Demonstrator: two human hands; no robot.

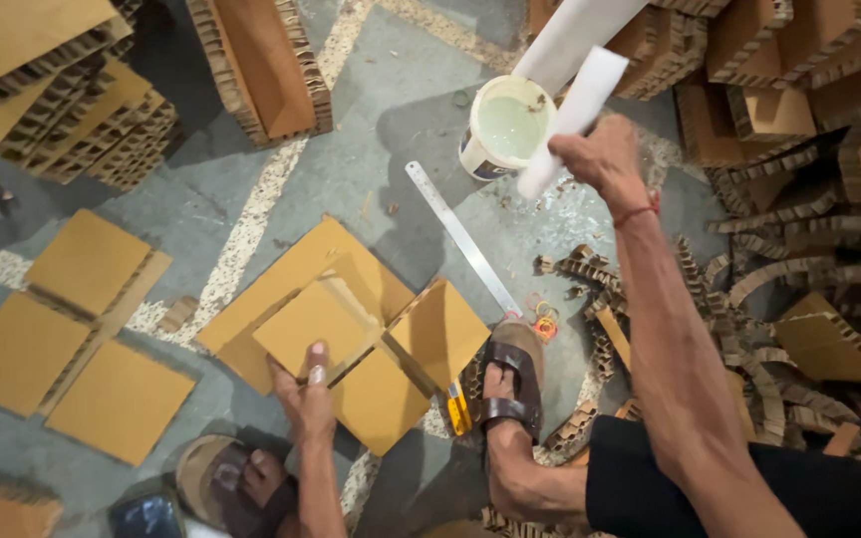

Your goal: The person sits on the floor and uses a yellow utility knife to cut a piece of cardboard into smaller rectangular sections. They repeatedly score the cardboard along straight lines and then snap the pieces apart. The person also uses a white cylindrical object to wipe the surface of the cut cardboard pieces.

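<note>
I am pressing my left hand (pixel 303 391) flat, fingers together, on the cardboard squares (pixel 319 321) laid on the near floor, while my right hand (pixel 600 151), clamped on a white paper strip (pixel 572 118), is hovering beside the far glue tub (pixel 506 126), gluing not yet done.

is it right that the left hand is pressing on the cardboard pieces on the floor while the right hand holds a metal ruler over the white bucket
Not quite. The head view shows the right hand gripping a white rolled strip over the white bucket, not the metal ruler, which lies untouched on the floor. The left hand does press on the cardboard pieces.
</note>
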